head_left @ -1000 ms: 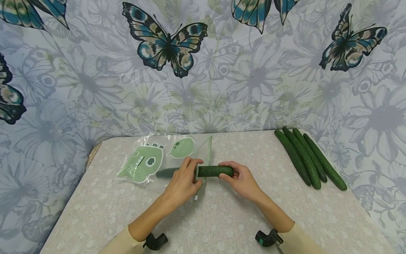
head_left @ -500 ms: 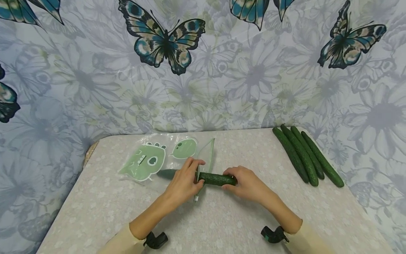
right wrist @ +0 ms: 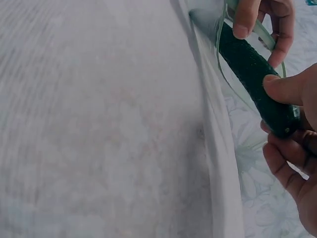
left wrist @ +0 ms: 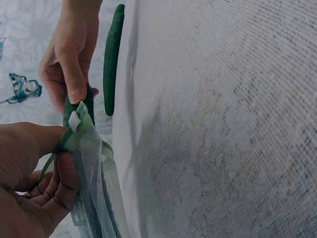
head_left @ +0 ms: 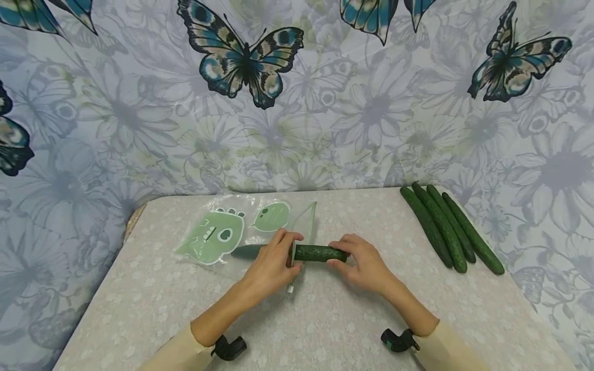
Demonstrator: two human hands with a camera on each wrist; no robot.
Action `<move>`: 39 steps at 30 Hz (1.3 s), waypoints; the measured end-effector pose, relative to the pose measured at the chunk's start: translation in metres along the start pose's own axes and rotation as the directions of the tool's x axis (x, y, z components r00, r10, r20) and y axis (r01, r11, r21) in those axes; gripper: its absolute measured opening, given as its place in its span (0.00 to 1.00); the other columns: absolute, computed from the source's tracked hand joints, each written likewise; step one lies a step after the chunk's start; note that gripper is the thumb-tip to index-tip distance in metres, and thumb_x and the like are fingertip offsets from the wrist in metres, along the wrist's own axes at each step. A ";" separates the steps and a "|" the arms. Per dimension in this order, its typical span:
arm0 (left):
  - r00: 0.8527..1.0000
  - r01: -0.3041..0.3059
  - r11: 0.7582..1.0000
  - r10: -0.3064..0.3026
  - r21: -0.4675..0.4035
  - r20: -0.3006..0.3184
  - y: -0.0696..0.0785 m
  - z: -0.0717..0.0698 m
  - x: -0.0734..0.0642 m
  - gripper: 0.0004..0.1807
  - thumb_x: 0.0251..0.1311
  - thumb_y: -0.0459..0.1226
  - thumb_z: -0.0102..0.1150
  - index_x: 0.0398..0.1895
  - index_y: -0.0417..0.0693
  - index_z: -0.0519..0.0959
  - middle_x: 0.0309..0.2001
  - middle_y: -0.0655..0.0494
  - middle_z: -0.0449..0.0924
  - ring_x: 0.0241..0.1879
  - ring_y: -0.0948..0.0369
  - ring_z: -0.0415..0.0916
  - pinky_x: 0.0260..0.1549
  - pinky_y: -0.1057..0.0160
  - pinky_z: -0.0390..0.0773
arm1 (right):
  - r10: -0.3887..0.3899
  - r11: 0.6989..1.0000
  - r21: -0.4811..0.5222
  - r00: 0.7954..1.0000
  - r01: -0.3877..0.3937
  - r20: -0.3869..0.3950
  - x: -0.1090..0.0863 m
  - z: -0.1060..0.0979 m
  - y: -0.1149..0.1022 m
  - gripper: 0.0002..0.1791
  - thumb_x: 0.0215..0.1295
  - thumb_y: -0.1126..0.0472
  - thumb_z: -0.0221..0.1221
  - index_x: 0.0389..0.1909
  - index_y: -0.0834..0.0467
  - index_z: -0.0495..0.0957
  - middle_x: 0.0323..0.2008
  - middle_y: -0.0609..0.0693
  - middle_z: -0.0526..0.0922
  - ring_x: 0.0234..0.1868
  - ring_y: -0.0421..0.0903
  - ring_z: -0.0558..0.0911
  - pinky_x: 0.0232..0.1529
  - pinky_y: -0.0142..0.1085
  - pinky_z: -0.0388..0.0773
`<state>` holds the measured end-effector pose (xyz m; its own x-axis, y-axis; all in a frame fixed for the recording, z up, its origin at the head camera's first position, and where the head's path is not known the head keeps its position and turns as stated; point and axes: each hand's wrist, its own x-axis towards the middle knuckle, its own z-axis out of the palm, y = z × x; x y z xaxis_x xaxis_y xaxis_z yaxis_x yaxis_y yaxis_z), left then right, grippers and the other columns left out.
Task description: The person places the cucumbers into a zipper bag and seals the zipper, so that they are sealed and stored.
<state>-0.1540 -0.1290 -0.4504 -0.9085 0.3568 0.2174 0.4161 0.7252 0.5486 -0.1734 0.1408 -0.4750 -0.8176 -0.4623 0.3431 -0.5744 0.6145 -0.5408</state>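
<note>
A clear zip bag [head_left: 218,239] with green cartoon prints lies on the table, its mouth facing right. My left hand [head_left: 274,260] pinches the green-edged mouth between thumb and fingers; the white slider [left wrist: 74,121] shows beside the fingers in the left wrist view. Partway into the bag lies a dark green cucumber [head_left: 320,253], its left part seen through the plastic. My right hand [head_left: 364,263] grips the cucumber's outer end, thumb on one side and fingers on the other. In the right wrist view the bag's rim loops around the cucumber [right wrist: 250,74].
Several more cucumbers [head_left: 447,226] lie side by side at the table's back right. A pale patterned cloth covers the table [head_left: 325,319], and a butterfly-print fabric [head_left: 325,103] hangs behind its far edge. Black cameras [head_left: 229,348] sit at both wrists.
The cucumber's outer end dipped toward the front, then came back level, with the right hand gripping it throughout. The bag mouth and left hand shifted slightly right in view.
</note>
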 end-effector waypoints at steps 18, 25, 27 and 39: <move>0.993 -0.110 0.993 0.112 -0.042 0.038 0.037 -0.001 0.011 0.31 0.63 0.37 0.77 0.68 0.52 0.75 0.51 0.59 0.72 0.30 0.72 0.70 0.29 0.71 0.76 | -0.015 0.975 0.220 0.998 0.028 -0.060 0.027 0.021 -0.009 0.20 0.69 0.56 0.72 0.60 0.53 0.88 0.40 0.42 0.87 0.41 0.44 0.77 0.44 0.44 0.78; 0.979 -0.201 0.979 0.201 -0.023 0.015 0.043 -0.003 0.017 0.29 0.61 0.37 0.80 0.63 0.46 0.77 0.49 0.58 0.73 0.31 0.71 0.70 0.30 0.71 0.75 | 0.034 0.953 0.302 0.998 -0.016 -0.057 0.032 0.027 -0.009 0.20 0.62 0.66 0.69 0.57 0.58 0.89 0.51 0.52 0.91 0.47 0.46 0.86 0.51 0.40 0.83; 0.976 -0.215 0.976 0.216 -0.026 0.028 0.043 -0.004 0.017 0.29 0.60 0.37 0.80 0.63 0.46 0.77 0.50 0.58 0.73 0.32 0.71 0.70 0.31 0.71 0.76 | 0.042 0.945 0.326 0.998 -0.025 -0.045 0.033 0.027 -0.007 0.18 0.60 0.68 0.68 0.52 0.56 0.90 0.44 0.51 0.92 0.41 0.45 0.86 0.46 0.39 0.83; 0.979 -0.191 0.980 0.195 -0.058 0.059 0.033 0.006 0.016 0.31 0.63 0.37 0.78 0.67 0.52 0.75 0.53 0.57 0.73 0.32 0.70 0.71 0.32 0.71 0.76 | 0.039 0.914 0.391 0.985 -0.103 0.167 0.029 0.024 -0.001 0.11 0.67 0.65 0.70 0.49 0.56 0.89 0.39 0.52 0.92 0.38 0.40 0.87 0.38 0.33 0.79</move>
<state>-0.1541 -0.0962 -0.4335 -0.8062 0.5254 0.2720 0.5794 0.6083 0.5425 -0.1955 0.1115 -0.4823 -0.8214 -0.5383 0.1883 -0.4258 0.3594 -0.8304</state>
